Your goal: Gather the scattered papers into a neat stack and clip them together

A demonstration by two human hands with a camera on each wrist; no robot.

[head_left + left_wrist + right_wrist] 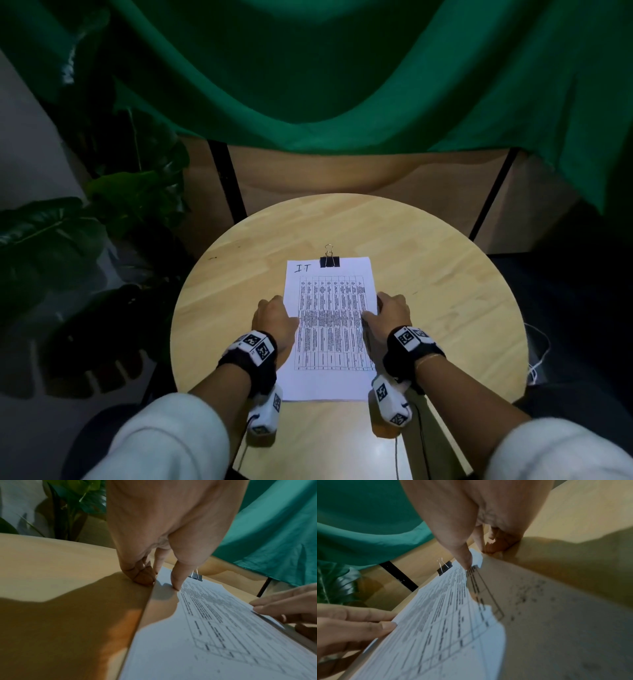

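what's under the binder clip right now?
The binder clip bites the far edge of the paper stack, which lies on the round wooden table. How many sheets it holds is hidden by the top page. Left hand and right hand pinch the side edges.

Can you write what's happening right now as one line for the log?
papers: stacked on table | clip: on top edge | left hand: holds left edge | right hand: holds right edge

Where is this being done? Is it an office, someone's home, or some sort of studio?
Probably a makeshift recording corner indoors, though I can't be sure. A green cloth hangs as a backdrop, a small round wooden table holds the clipped papers, and a big-leaved houseplant stands to the left.
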